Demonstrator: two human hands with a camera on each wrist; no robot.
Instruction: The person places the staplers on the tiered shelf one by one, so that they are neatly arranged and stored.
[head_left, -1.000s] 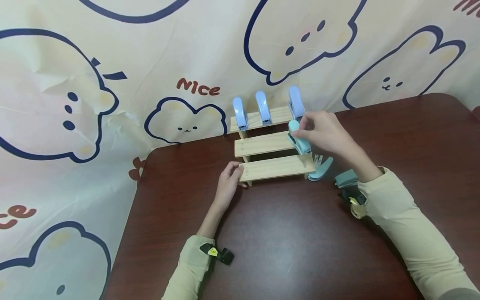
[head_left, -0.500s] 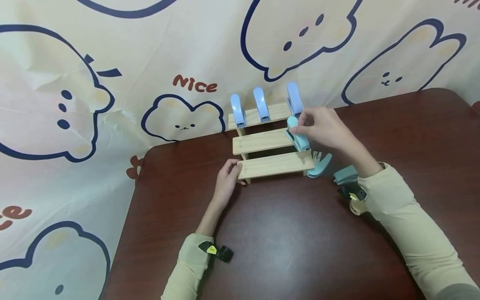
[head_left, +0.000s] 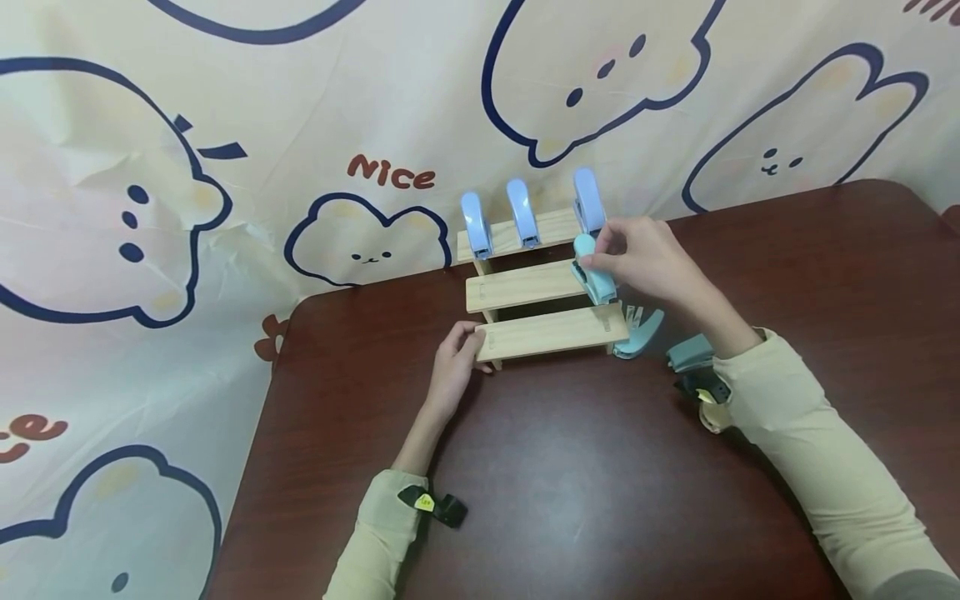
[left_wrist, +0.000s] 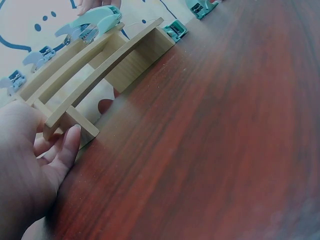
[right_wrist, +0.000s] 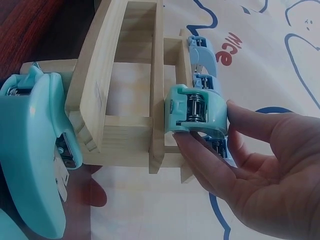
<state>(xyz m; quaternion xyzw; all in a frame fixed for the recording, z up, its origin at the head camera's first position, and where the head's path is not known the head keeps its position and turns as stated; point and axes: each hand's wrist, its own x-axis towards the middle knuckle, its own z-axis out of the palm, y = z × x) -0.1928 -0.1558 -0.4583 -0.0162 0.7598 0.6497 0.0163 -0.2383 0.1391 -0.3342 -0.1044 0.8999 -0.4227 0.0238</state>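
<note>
A three-step wooden rack (head_left: pixel 555 333) stands at the back of the table. My left hand (head_left: pixel 453 367) grips the left end of its lowest step; in the left wrist view the thumb and fingers (left_wrist: pixel 67 147) close round that end. At the right end of the middle step, my right hand (head_left: pixel 652 258) pinches a teal stapler (head_left: pixel 596 271) between thumb and fingers. The right wrist view has this teal stapler (right_wrist: pixel 197 111) end-on, against the step's board. Three blue staplers (head_left: pixel 476 225) stand spaced along the top step.
Beside the rack's right foot lies another teal stapler (head_left: pixel 641 335), large in the right wrist view. A darker teal stapler (head_left: pixel 692 354) lies farther right, next to my right wrist strap. A cartoon-printed cloth (head_left: pixel 375 100) hangs behind the dark wooden table (head_left: pixel 570 467).
The head view shifts slightly. Both hands, the rack and the pinched teal stapler keep their places.
</note>
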